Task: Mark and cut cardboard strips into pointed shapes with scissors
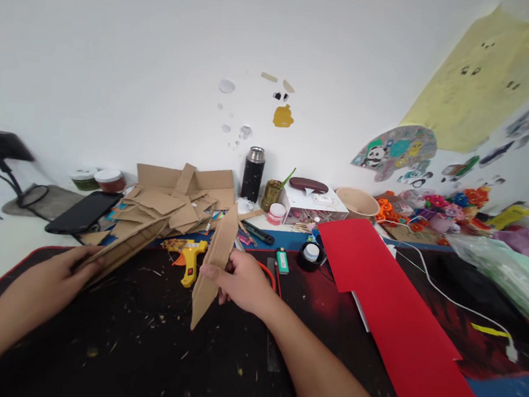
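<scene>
My left hand [66,274] is closed on the near end of a long cardboard piece [123,251], which slants up toward the cardboard pile. Between the thumb and fingers of my right hand [234,276] is a narrow cardboard strip [218,250] with a pointed lower end, held tilted above the dark mat. The two pieces are apart. A yellow glue gun [189,260] lies on the mat between my hands. Behind it rises a heap of cardboard scraps [157,204].
A red board [389,302] lies at the right. A black thermos [253,176], a white box [313,203] and a beige bowl [356,203] stand along the wall. A green lighter [282,260] and black round container [310,256] are right of my right hand. A phone [82,213] rests at the left.
</scene>
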A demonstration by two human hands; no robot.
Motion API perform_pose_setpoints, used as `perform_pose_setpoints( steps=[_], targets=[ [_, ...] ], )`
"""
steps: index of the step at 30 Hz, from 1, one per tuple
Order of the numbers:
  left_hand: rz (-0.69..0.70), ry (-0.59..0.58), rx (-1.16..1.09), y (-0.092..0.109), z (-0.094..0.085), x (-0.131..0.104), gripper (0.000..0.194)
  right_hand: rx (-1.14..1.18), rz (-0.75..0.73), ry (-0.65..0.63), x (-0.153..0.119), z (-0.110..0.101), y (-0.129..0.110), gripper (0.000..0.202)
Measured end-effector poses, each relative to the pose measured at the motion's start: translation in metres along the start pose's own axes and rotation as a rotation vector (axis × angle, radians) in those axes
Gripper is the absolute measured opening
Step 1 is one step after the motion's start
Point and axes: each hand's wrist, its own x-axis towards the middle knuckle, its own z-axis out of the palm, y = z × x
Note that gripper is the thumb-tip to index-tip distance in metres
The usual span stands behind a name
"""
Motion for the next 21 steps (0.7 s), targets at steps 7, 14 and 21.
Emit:
perform_pose_setpoints(
  steps=[7, 14, 21],
  targets=[
    [-0.04, -0.016, -0.419, 0.013, -0.003, -0.01, 0.053, 0.028, 0.001, -0.022, -0.002, 0.001, -0.004, 0.05],
    [0.04, -0.149, -0.22, 0.014, 0.008, -0.007, 0.04, 0.082, 0.001, -0.05, 0.0, 0.0, -0.004, 0.056],
    [0.206, 0.186, -0.04, 0.034, -0.007, -0.018, 0.06, 0.098, 0.003, -0.075, 0.001, -0.001, -0.002, 0.064]
  ],
)
